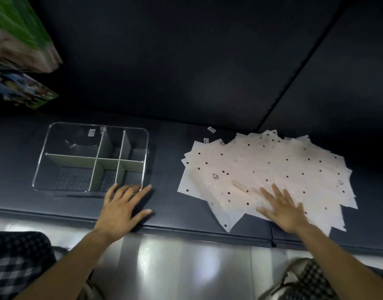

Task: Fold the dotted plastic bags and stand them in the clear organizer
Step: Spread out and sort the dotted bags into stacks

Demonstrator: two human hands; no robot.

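Note:
A fanned pile of translucent white plastic bags with dark dots (273, 169) lies flat on the dark mat at the right. My right hand (281, 210) rests on the pile's near edge with fingers spread and straight. At the left stands the clear organizer (42, 161), split by pale dividers into several compartments, with no bags in it. My left hand (123, 210) lies open on the mat just in front of the organizer's near right corner, fingertips at its wall.
The dark mat (169, 169) has a raised front edge, with glossy floor below it. A dark panel rises behind. Green and printed packages (19, 40) hang at the upper left. Two small white labels (211, 129) lie behind the pile. Checkered fabric shows at both lower corners.

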